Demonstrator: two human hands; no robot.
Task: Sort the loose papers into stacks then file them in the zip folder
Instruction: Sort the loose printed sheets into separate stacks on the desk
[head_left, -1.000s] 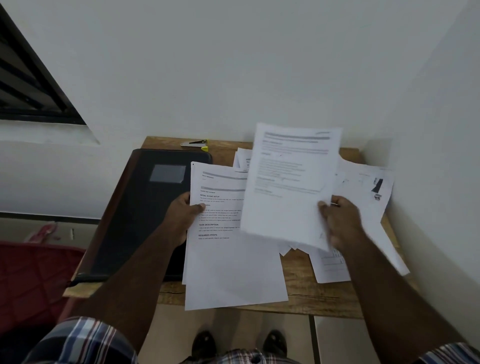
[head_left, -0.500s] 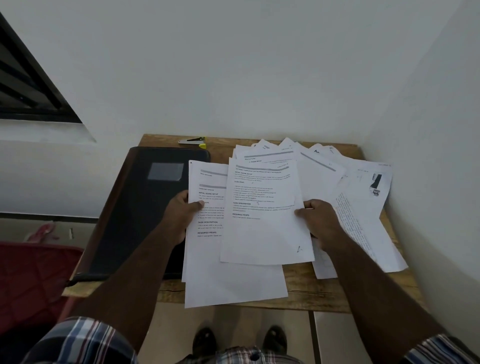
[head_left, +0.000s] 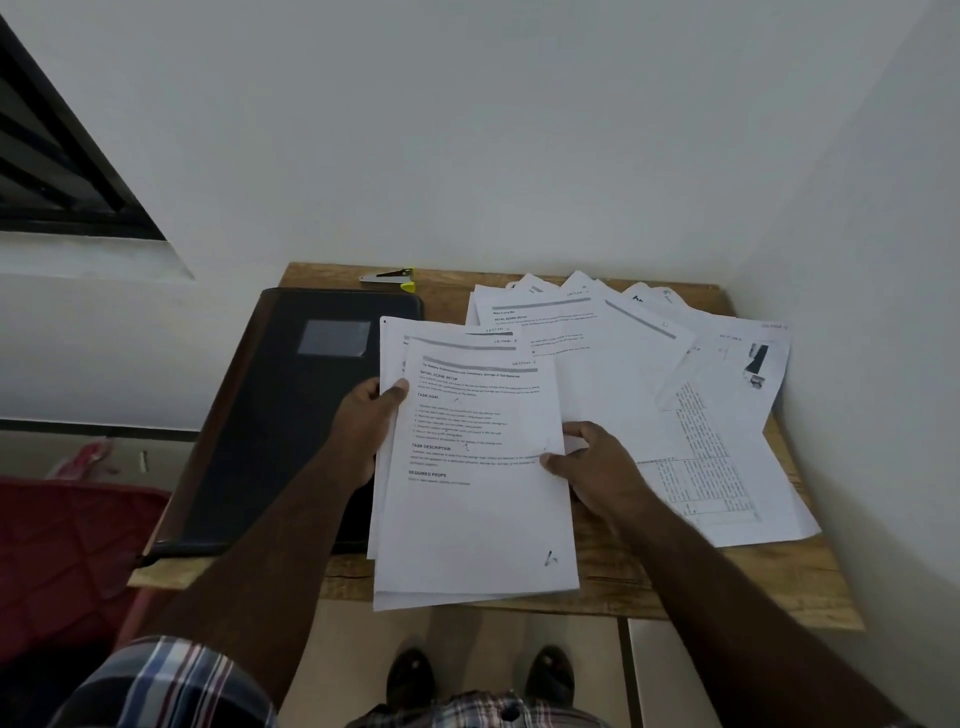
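Wooden table (head_left: 613, 582), both thumbs atop one paper stack (head_left: 478, 499) (left hand (head_left: 366, 421) and right hand (head_left: 597, 462) pinching its edges).

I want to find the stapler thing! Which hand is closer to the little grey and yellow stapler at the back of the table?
Left. The left hand grips the paper stack's left edge, nearer below the small grey and yellow stapler; the right hand pinches the right edge, farther off.
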